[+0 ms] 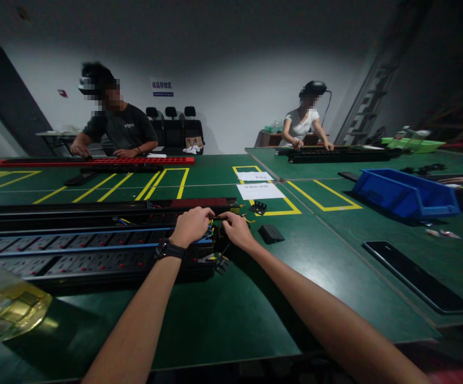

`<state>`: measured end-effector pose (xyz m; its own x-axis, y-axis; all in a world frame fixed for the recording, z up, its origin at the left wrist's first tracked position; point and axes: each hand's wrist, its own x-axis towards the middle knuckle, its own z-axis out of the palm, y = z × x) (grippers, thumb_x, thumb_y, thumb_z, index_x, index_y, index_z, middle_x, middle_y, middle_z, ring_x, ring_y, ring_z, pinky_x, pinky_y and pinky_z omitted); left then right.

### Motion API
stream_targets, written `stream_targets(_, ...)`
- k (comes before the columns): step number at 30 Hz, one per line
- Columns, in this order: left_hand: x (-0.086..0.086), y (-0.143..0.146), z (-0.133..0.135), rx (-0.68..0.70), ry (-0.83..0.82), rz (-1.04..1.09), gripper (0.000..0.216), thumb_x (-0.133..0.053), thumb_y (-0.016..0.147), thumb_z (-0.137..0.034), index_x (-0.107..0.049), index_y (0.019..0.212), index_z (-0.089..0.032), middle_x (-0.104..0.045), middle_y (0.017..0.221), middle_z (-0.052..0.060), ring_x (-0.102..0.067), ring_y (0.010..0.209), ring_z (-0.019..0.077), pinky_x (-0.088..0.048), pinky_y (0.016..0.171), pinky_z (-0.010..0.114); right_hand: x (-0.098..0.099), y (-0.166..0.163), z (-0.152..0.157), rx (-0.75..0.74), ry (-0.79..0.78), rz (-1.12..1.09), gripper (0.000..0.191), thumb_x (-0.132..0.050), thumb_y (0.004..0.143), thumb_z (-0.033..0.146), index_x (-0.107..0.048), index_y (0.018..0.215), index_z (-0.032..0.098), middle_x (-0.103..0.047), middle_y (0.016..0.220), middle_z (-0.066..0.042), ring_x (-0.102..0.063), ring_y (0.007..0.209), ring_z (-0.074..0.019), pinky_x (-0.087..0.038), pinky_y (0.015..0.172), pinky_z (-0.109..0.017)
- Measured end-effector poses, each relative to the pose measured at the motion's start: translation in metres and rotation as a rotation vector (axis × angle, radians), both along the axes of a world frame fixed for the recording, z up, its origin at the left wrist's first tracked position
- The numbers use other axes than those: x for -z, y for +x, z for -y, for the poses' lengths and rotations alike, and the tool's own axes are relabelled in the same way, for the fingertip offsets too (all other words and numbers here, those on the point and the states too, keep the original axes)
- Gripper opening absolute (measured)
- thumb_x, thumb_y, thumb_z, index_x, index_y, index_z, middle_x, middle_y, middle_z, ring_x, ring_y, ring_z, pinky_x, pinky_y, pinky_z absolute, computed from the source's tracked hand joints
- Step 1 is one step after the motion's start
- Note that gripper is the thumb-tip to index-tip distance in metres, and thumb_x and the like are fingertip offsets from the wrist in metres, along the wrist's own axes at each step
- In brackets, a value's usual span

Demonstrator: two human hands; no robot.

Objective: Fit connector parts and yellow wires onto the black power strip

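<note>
Long black power strips (75, 250) lie side by side across the green table (223, 314), running off to the left. Both my hands meet at their right end. My left hand (191, 226), with a black watch on its wrist, is curled closed over the strip's end where coloured wires (211, 226) show. My right hand (236, 229) is closed in a pinch on the same end, fingers against the wires. A small black end cap (270, 233) lies just right of my right hand, and another small black part (258, 207) sits a little farther back.
A blue bin (405, 193) stands at the right, a flat black panel (417, 276) nearer the edge. White paper sheets (259, 190) lie inside yellow floor-tape boxes. A clear bottle with yellow liquid (7, 306) sits at the near left. Two other people work on strips across the tables.
</note>
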<state>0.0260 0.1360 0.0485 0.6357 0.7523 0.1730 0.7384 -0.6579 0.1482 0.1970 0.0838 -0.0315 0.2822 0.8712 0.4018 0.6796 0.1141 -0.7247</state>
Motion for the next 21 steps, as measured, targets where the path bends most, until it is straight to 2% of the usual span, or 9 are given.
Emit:
stream_targets(5, -0.0025, 0.0008, 0.0024, -0.010, -0.005, 0.013, 0.043, -0.046, 0.098, -0.024, -0.076, 0.126, -0.035, -0.079, 0.128, 0.002, -0.075, 0.115, 0.0283, -0.059, 0.099, 0.042, 0.0001, -0.0003, 0.0009, 0.001, -0.016, -0.006, 0.035, -0.055, 0.089, 0.012, -0.079, 0.111, 0.023, -0.081, 0.111, -0.005, -0.074, 0.094, -0.0217, -0.054, 0.092, -0.033)
stream_targets(10, -0.0041, 0.0001, 0.0034, -0.005, -0.024, 0.030, 0.043, -0.046, 0.098, -0.023, -0.078, 0.125, -0.035, -0.080, 0.127, 0.002, -0.075, 0.116, 0.0271, -0.058, 0.102, 0.041, -0.0002, 0.0013, 0.0013, -0.003, -0.047, -0.019, 0.036, -0.056, 0.087, 0.016, -0.077, 0.115, 0.023, -0.077, 0.089, -0.002, -0.067, 0.076, -0.0193, -0.052, 0.080, -0.030)
stream_targets(15, -0.0031, -0.0004, 0.0028, 0.008, -0.031, 0.040, 0.044, -0.047, 0.099, -0.023, -0.078, 0.127, -0.035, -0.080, 0.126, 0.002, -0.075, 0.116, 0.0261, -0.058, 0.102, 0.040, 0.0028, 0.0025, 0.0001, -0.029, -0.031, -0.058, 0.036, -0.054, 0.086, 0.020, -0.074, 0.116, 0.020, -0.070, 0.077, 0.001, -0.062, 0.068, -0.0184, -0.047, 0.070, -0.029)
stream_targets(18, -0.0029, -0.0001, 0.0028, 0.013, -0.028, 0.037, 0.043, -0.047, 0.099, -0.022, -0.077, 0.128, -0.035, -0.080, 0.127, 0.002, -0.075, 0.116, 0.0262, -0.058, 0.103, 0.040, 0.0044, 0.0036, -0.0012, -0.025, -0.042, -0.056, 0.036, -0.056, 0.088, 0.022, -0.073, 0.121, 0.021, -0.069, 0.076, 0.002, -0.062, 0.068, -0.0183, -0.046, 0.068, -0.028)
stream_targets(21, -0.0032, 0.0003, 0.0030, 0.009, -0.028, 0.030, 0.043, -0.047, 0.100, -0.023, -0.077, 0.128, -0.035, -0.080, 0.127, 0.002, -0.074, 0.117, 0.0271, -0.057, 0.103, 0.041, 0.0038, 0.0050, -0.0017, -0.036, -0.069, -0.016, 0.034, -0.060, 0.094, 0.027, -0.071, 0.126, 0.024, -0.073, 0.083, 0.001, -0.064, 0.072, -0.0183, -0.047, 0.071, -0.028)
